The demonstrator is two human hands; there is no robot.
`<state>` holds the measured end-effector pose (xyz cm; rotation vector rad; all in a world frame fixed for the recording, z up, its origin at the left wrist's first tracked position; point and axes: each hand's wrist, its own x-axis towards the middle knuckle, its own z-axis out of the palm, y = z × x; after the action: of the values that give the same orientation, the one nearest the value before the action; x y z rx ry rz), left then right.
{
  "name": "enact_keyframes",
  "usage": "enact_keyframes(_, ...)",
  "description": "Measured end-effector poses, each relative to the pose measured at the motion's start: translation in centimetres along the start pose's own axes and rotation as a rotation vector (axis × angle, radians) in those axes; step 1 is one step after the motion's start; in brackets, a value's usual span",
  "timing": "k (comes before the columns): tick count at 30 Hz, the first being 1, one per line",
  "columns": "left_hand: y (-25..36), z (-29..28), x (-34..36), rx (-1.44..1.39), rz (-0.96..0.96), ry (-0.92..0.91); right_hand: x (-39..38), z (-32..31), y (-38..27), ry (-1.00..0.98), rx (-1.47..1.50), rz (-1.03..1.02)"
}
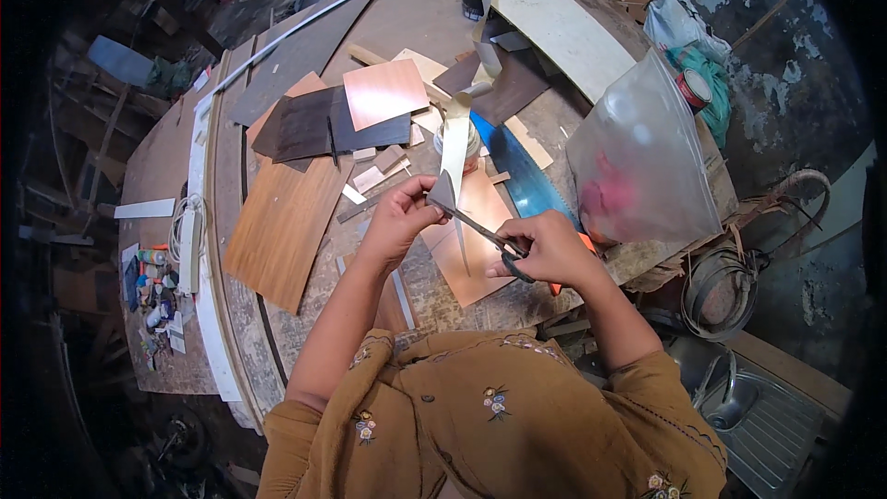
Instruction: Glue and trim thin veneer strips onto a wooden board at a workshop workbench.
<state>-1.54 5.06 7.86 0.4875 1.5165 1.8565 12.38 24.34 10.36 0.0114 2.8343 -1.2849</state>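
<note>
The person's right hand [554, 254] is gripping a pair of dark-handled scissors [480, 229], with its fingers curling around the handle loops. The left hand [404, 214] is closing its thumb and fingers on a pale strip [452, 143] at the tip end of the scissors. From there the strip is running away beyond the scissors, bending and curling over the clutter. The blades are meeting the strip at the left hand's fingertips; how far apart they are standing cannot be told. A narrow pointed sliver [463, 249] is hanging just left of the scissors.

Under the scissors, a peach-toned sheet [462, 288] is lying on the worn wooden tabletop [420, 23]. Just beyond the scissors, a blue-bladed handsaw [525, 171] is lying aslant. Left of the scissors, a wood-grain board [282, 236] is resting flat; beyond it and still left of the scissors, a smaller peach panel [383, 92] is overlapping dark sheets [300, 122]. Far beyond the scissors, a dark can [474, 0] is standing near a long pale panel [565, 32]. Right of the scissors, a translucent plastic bag [642, 148] is showing something pink inside.
</note>
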Motion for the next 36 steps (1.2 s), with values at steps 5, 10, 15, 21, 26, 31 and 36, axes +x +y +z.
enact_keyframes(5, -0.3, 0.0, -0.1, 0.009, 0.001, -0.028, -0.2, 0.2, 0.4, -0.009, 0.047, 0.023)
enact_keyframes(10, -0.4, 0.1, -0.2, -0.027, -0.01, -0.044, -0.4, 0.6, 0.8, -0.023, 0.106, 0.024)
enact_keyframes(15, -0.1, 0.3, -0.2, -0.036, -0.033, -0.049, -0.8, 0.8, 0.9, -0.002, 0.117, 0.026)
enact_keyframes(21, -0.6, 0.1, 0.0, 0.029, -0.048, -0.129, -0.8, 0.8, 0.7, -0.011, 0.132, 0.068)
enact_keyframes(26, -1.1, 0.2, 0.2, -0.016, -0.059, -0.138, -0.9, 1.1, 1.3, -0.031, 0.131, 0.076)
enact_keyframes(31, -1.8, 0.2, 0.3, -0.004, -0.082, -0.145, -1.2, 1.3, 1.9, -0.014, 0.104, 0.063)
enact_keyframes(36, -1.9, 0.2, 0.4, 0.006, -0.096, -0.176, -1.4, 1.3, 2.0, -0.027, 0.091, 0.078)
